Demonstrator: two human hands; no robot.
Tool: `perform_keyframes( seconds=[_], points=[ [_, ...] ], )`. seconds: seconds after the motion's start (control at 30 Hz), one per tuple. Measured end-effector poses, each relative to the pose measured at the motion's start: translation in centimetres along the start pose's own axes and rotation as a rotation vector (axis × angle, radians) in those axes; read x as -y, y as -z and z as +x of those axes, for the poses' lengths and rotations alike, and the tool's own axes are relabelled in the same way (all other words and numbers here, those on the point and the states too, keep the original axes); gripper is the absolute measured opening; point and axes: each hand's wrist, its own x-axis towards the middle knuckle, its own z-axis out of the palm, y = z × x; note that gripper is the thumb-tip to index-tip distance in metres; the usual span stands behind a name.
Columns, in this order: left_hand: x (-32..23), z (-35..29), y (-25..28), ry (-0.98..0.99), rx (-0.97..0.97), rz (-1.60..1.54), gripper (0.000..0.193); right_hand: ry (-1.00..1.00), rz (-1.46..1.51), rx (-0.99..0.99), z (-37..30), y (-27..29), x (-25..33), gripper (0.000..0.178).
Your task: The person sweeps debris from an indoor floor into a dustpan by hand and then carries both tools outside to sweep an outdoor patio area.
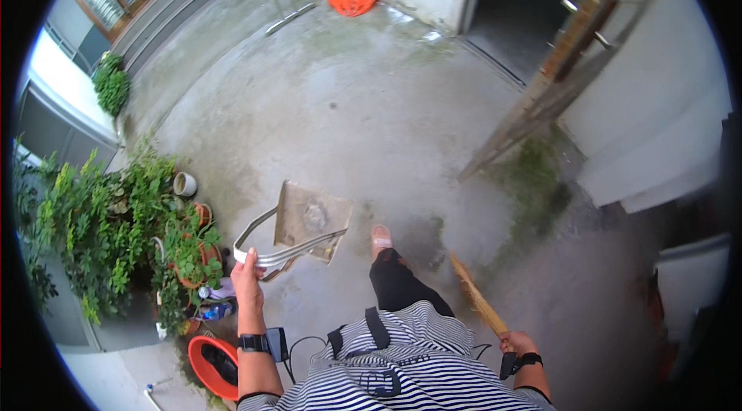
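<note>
My left hand (247,279) is closed round the bent metal handle of a dustpan (292,206), which hangs low over the ground ahead of me. Its worn, beige-grey pan has a pale grey patch or clump (315,216) in it; which of the two I cannot tell. On the other side, my right hand (519,344) grips the near end of a narrow, straw-coloured broom (478,296). The broom slants forward and to the left, its rough far end pointing down at the ground. Dustpan and broom are well apart, with my foot (380,238) between them.
Leafy potted plants (116,225) crowd the left, beside bottles (218,310) and an orange-red basin (215,368) with something dark inside. A wooden ladder-like frame (556,78) leans at the right near a doorway (510,20). Farther off lie an orange object (353,2) and a metal frame (282,20).
</note>
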Motion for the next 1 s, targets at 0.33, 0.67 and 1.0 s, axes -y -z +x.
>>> perform_keyframes(
  seconds=[0.33,0.67,1.0],
  points=[
    [-14.1,18.1,-9.2,-0.047,0.048,-0.246,0.012,-0.070,0.130,0.181,0.3,-10.8,25.1,0.011],
    [-16.1,43.5,-36.5,0.060,0.346,-0.103,0.024,0.064,0.388,0.190,-3.2,-19.9,44.8,0.015],
    [-21.5,54.1,-65.7,0.144,0.918,0.224,0.017,0.194,0.665,0.003,-9.1,-27.0,53.9,0.017]
  ],
)
